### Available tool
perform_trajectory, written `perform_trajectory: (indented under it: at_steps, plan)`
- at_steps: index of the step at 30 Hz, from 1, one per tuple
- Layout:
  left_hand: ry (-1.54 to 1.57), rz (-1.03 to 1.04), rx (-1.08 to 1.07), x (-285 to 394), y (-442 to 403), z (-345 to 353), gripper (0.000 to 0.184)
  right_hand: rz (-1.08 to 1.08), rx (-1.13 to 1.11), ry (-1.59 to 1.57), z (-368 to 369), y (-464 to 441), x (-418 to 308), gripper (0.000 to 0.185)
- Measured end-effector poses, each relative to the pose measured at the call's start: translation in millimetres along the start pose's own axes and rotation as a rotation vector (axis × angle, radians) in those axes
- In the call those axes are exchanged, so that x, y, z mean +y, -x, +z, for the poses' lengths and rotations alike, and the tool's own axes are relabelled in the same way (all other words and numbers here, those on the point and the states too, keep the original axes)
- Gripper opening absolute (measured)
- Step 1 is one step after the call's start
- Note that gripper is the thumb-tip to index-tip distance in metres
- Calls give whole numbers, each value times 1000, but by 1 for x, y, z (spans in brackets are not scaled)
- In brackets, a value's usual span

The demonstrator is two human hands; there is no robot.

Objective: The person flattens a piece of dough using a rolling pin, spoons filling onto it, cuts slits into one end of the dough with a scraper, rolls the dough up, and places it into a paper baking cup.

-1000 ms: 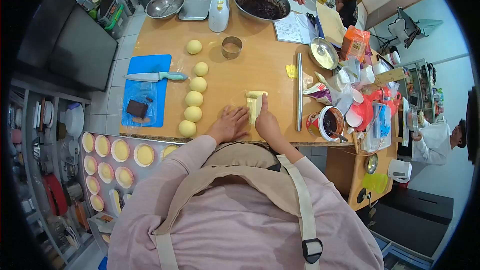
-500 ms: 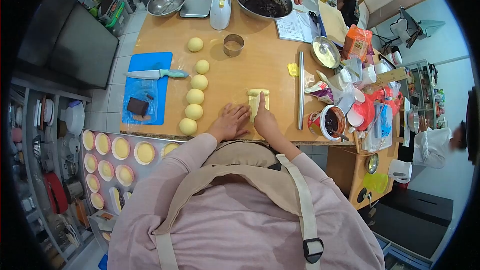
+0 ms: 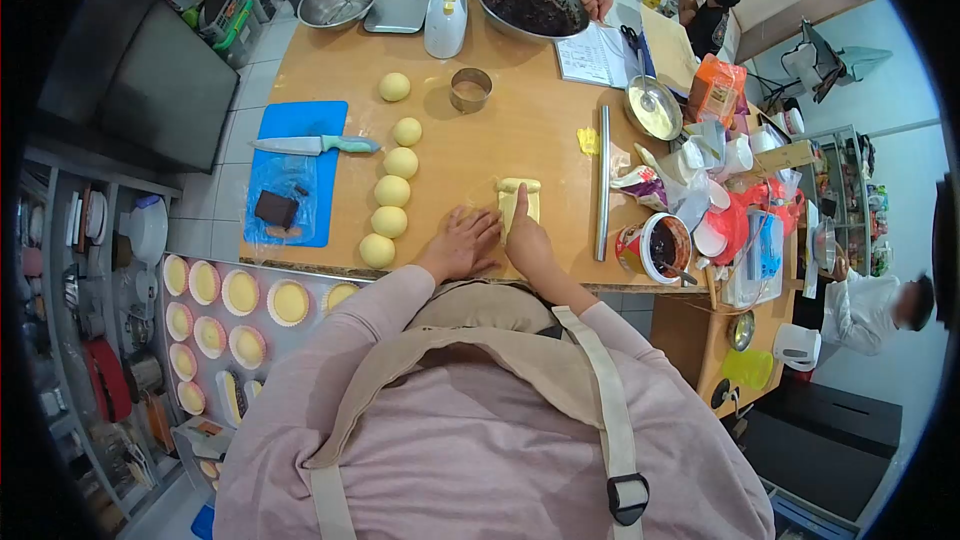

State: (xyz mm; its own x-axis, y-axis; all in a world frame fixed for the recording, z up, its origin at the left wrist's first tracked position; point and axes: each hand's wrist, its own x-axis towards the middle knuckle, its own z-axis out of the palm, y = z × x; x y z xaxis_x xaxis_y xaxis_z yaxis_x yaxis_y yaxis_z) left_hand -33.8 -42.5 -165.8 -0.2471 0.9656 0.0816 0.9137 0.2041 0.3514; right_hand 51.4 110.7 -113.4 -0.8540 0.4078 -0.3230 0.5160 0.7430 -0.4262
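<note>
We have the flattened dough piece (image 3: pixel 533 202) on the wooden table (image 3: pixel 455 155) at its near edge, one end folded or rolled, and seem to be shaping it: our right hand (image 3: pixel 530 248) lays a straight index finger along it, though whether anything is pinched we cannot tell. Our left hand (image 3: pixel 462 243) rests spread just beside; any further pressing calls for light, even contact, clear of the dough balls (image 3: pixel 392 191).

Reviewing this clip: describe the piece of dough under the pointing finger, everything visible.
The dough is pale yellow, smooth-looking and soft-looking, a flattened strip with a thicker, seemingly rolled far end. It lies on the wooden table, lengthwise away from the person. The right hand covers its near part, index finger along it; whether the left hand touches it is unclear.
</note>
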Motion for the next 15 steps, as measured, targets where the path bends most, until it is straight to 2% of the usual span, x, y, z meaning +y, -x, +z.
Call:
perform_trajectory:
  at_steps: [2, 5, 8, 11, 15]
  plan:
    - [-24, 1, 13, 0, 1, 1, 75, -15, 25, 10, 1, -4, 2, 92]
    - [3, -23, -83, 1, 0, -5, 74, -105, 110, -51, 3, 1, 14, 88]
    - [-1, -19, -21, -1, 1, 5, 74, -2, 103, -30, -16, 15, 2, 86]
    - [26, -32, -57, 2, 0, -3, 75, -24, 150, -45, -21, 17, 6, 86]
    - [16, -18, -9, 2, -1, -4, 73, 0, 99, -33, -13, 13, 12, 85]
